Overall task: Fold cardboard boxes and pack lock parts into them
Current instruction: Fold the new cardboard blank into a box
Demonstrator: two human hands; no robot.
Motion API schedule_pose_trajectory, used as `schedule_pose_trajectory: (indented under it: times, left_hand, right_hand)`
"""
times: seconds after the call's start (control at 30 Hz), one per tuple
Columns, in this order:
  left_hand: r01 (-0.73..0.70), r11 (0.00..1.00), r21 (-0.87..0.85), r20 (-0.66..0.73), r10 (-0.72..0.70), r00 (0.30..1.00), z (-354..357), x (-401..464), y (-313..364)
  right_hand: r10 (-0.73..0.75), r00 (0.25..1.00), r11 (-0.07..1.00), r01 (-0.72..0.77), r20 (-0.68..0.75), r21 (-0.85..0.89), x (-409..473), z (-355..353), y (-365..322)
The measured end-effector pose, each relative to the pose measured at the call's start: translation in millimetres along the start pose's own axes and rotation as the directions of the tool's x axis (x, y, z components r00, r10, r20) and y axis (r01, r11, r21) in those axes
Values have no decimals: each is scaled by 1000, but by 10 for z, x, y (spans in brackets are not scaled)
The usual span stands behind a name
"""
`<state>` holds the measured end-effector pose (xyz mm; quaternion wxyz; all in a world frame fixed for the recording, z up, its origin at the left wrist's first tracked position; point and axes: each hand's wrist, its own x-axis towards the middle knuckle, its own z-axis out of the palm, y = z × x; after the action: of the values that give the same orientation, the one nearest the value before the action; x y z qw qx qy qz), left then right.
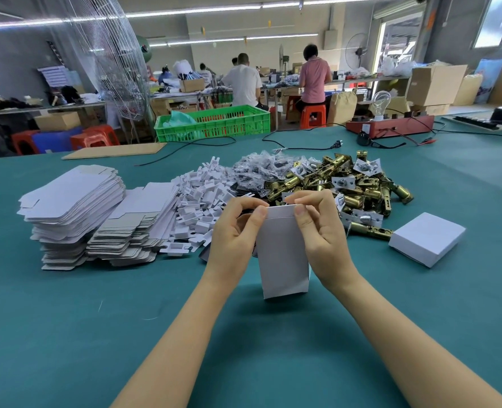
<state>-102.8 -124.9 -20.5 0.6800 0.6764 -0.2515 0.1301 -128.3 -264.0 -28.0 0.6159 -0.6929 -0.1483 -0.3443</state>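
Both hands work at the top of one white box (283, 260), which stands upright on its lower end on the green table (67, 334), near the front centre. Left hand (235, 231): fingers curled over the upper left corner of the box, thumb pressed against the front face just below the top fold. Right hand (317, 228): fingers curled over the upper right corner, thumb laid on the front face beside the fold. The top flap is bent over between the two thumbs.

Behind the box, from left to right, lie:
- two stacks of flat box blanks (76, 207), white on one face and grey on the other;
- a heap of white plastic inserts (202, 189);
- a heap of small clear bags (261, 169) with dark contents;
- a heap of brass latch parts (347, 184), some with white-backed pieces among them.

One closed white box (427, 238) lies flat on the table to the right, apart from the hands and just beside the nearest latch. A green crate (214, 123) stands at the far table edge.
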Motion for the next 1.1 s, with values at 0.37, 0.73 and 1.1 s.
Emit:
schedule_pose_trajectory:
  times: [0.37,0.73,1.1]
  left_hand:
    - [-41,995,95,15,40,999,3,-22,24]
    - [-29,999,38,-67,31,997,163,-28,163]
    - [80,989,-123,-76,-89,993,254,-6,187]
  right_hand:
    - [53,998,994,-57,40,93,-43,29,38]
    - [-8,998,989,17,-64,146,-16,62,-85]
    - [-49,996,996,54,-70,67,-23,48,-22]
